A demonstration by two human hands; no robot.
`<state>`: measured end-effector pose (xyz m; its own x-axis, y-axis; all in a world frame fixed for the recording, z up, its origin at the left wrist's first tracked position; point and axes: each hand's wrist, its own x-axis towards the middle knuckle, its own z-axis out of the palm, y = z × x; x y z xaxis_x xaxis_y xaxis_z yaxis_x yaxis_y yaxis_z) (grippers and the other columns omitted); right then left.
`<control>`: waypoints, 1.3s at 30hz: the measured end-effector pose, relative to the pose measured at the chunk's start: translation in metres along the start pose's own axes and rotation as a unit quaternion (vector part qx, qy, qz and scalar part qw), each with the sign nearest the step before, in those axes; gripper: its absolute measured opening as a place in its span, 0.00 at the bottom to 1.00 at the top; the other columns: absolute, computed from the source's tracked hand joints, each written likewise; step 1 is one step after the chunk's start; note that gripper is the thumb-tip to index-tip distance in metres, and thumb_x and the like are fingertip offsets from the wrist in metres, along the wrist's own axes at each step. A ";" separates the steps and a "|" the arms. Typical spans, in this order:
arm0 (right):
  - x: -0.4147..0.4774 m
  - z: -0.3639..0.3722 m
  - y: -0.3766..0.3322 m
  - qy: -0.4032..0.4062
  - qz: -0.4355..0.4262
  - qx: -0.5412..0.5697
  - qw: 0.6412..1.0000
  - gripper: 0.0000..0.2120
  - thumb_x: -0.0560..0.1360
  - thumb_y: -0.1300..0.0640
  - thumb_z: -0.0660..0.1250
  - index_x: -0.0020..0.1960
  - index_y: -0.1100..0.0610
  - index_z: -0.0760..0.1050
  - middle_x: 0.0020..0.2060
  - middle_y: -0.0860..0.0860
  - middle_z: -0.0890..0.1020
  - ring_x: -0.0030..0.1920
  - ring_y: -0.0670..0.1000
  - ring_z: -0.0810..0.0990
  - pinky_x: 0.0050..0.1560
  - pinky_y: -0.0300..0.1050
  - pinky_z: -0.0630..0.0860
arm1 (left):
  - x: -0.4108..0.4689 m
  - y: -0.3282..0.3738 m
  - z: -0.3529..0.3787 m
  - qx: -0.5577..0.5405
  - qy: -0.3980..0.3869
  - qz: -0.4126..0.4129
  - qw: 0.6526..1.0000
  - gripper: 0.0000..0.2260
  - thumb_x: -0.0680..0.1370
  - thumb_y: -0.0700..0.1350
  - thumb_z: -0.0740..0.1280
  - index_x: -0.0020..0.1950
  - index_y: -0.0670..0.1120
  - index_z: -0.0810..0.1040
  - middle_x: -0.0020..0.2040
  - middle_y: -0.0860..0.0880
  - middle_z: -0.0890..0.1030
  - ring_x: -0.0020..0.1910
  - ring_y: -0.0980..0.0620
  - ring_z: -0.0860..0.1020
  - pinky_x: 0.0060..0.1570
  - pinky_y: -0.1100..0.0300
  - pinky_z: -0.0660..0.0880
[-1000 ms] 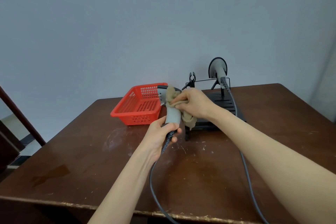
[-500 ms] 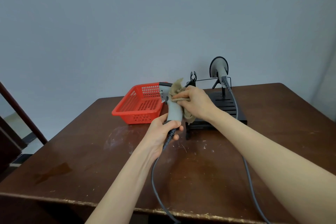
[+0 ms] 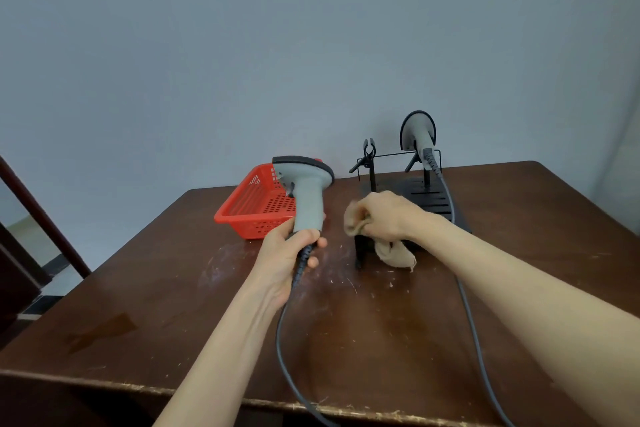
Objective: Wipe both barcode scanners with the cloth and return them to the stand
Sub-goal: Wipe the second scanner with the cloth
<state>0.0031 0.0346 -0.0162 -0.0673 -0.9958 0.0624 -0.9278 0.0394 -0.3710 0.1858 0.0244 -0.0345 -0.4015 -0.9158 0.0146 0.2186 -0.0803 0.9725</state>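
Head-camera view. Left hand (image 3: 287, 253) gripped the first scanner (image 3: 306, 198) at the base of its handle, with the fingers (image 3: 320, 242) curled round the handle where the first cable (image 3: 280, 340) came out of it. The first scanner was held above the worktop (image 3: 166, 295), handle near vertical and head uppermost, in front of the red basket (image 3: 239, 218). Right hand (image 3: 384, 215) was closed round the cloth (image 3: 394, 253), which was bunched in the fist with a loose end hanging below the wrist toward the worktop. Cloth and first scanner were apart, with a plain gap between them. No wiping contact was present.

Stand (image 3: 433, 201) stood at the far side of the worktop, just behind the right hand. Its right cradle carried the second scanner (image 3: 417, 132), head up, with the second cable (image 3: 467, 305) running down toward the near edge. Its left cradle (image 3: 369, 152) carried nothing.

From the first scanner, the left cradle lay to the right and farther from the person, at about the height of the scanner's head. The right hand was nearer the stand, but the left hand held the scanner. Seating it would therefore probably call for a carry rightward and forward past the right hand, with the handle kept upright. Whether wiping of this unit was complete could not be determined.

Red basket: no item was visible on the exposed part of its perforated floor. The first scanner hid its right end.
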 end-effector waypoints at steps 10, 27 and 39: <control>0.006 -0.009 -0.029 0.200 -0.100 0.182 0.957 0.12 0.73 0.62 0.64 0.53 0.53 0.81 0.54 0.49 0.79 0.56 0.49 0.77 0.59 0.48 0.73 | 0.000 -0.001 0.006 0.030 -0.010 -0.006 0.999 0.09 0.76 0.30 0.61 0.53 0.38 0.74 0.33 0.45 0.76 0.29 0.56 0.75 0.19 0.67 0.68; 0.012 -0.017 -0.023 0.297 -0.031 0.048 0.953 0.13 0.76 0.60 0.60 0.57 0.51 0.77 0.54 0.53 0.74 0.49 0.58 0.77 0.42 0.45 0.67 | -0.005 -0.005 0.016 0.092 -0.009 0.019 0.996 0.14 0.74 0.29 0.62 0.57 0.41 0.75 0.35 0.44 0.75 0.29 0.55 0.74 0.20 0.65 0.67; 0.012 -0.022 -0.021 0.220 -0.007 0.048 0.974 0.11 0.73 0.61 0.60 0.48 0.51 0.79 0.48 0.51 0.79 0.48 0.55 0.76 0.43 0.46 0.70 | -0.008 -0.005 0.016 0.112 -0.002 0.023 0.993 0.14 0.72 0.29 0.63 0.54 0.44 0.76 0.34 0.44 0.76 0.27 0.55 0.73 0.20 0.64 0.67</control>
<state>0.0134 0.0234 0.0129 -0.2253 -0.8635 0.4512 -0.8926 -0.0026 -0.4507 0.1737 0.0384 -0.0362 -0.3993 -0.9148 0.0608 0.0339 0.0515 0.9981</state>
